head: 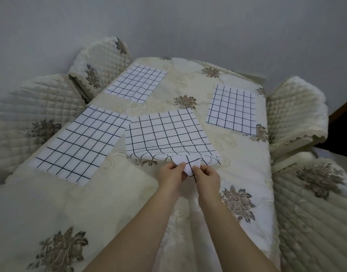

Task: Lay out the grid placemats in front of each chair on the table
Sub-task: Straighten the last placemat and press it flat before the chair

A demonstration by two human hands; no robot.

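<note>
Thumb and fingers [181, 167] of the left hand [169, 172] and of the right hand [207, 174] are curled inward. Both hands pinch the same turned-up corner [189, 169] of a white grid placemat [164, 132] with dark lines. The hands sit side by side, nearly touching, and bare forearms reach in from 6 o'clock.

Take the hands as the clock's centre, with 12 pointing away from the person. The pinched mat spreads toward 12 o'clock. Its near edge is rumpled and lifted, and the rest lies on the cream flowered tablecloth [188, 79] at mid-table.

Three more mats lie flat:
- The near-left placemat [80, 142] is at 10 o'clock along the table's left edge.
- The far-left placemat [137, 83] is at 11 o'clock.
- The right placemat [232, 108] is at 1 o'clock by the right edge.

Chairs in quilted cream covers stand close beside the table. The far-left chair [100, 61] and near-left chair [27, 122] lie between 9 and 11 o'clock. The far-right chair [294, 110] and near-right chair [316, 193] lie between 2 and 4 o'clock.
</note>
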